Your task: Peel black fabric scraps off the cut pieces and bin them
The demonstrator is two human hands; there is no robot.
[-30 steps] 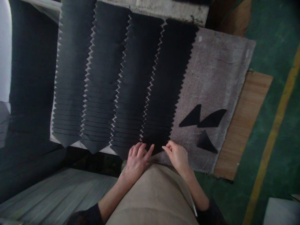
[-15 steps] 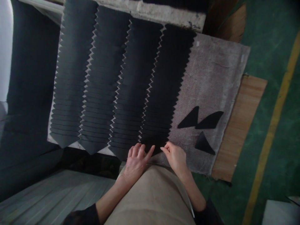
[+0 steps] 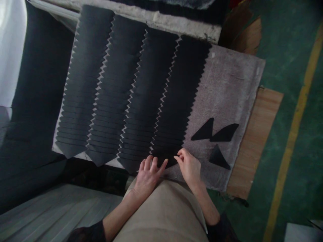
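Note:
Dark, flat cut pieces lie overlapped in several long columns with zigzag sides and pointed near ends. My left hand rests with fingers spread on the near end of the rightmost column. My right hand pinches thumb and forefinger together at the right edge of the nearest dark cut piece in that column. The fingertips partly hide that edge. Right of my right hand, three loose dark curved pieces lie on a greyish-brown fuzzy cloth.
A wooden board sticks out beneath the cloth on the right. Beyond it is a green floor with a yellow line. Dark sheet material hangs at left, above a pale ribbed surface. A pale ledge runs along the far side.
The view has shifted slightly, so the far end of the columns sits lower in the picture. Both hands stay at almost the same place on the rightmost column.

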